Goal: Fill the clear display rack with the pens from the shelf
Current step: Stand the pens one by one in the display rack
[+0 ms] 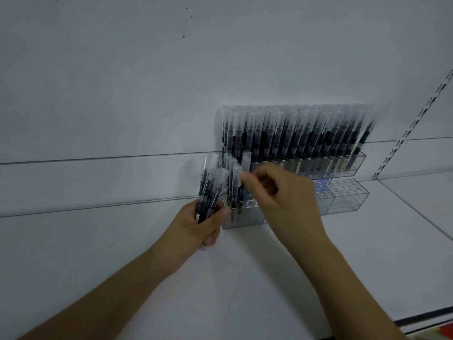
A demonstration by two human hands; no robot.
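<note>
A clear tiered display rack point(348, 197) stands on the white shelf against the back wall. Its upper tier is packed with several dark pens with clear caps point(294, 133). A few pens point(232, 190) stand in the lower tier's left end; the holes to the right are bare. My left hand point(203, 224) grips a bundle of pens point(208, 185) upright, just left of the rack. My right hand point(282, 195) is over the lower tier, its fingertips pinching the clear cap of a pen point(245, 165) standing there. The hand is blurred.
The white shelf surface point(245, 278) spreads in front of the rack. A slotted metal upright point(411, 126) runs up the wall at the right. The shelf's dark front edge point(426, 317) shows at the lower right corner.
</note>
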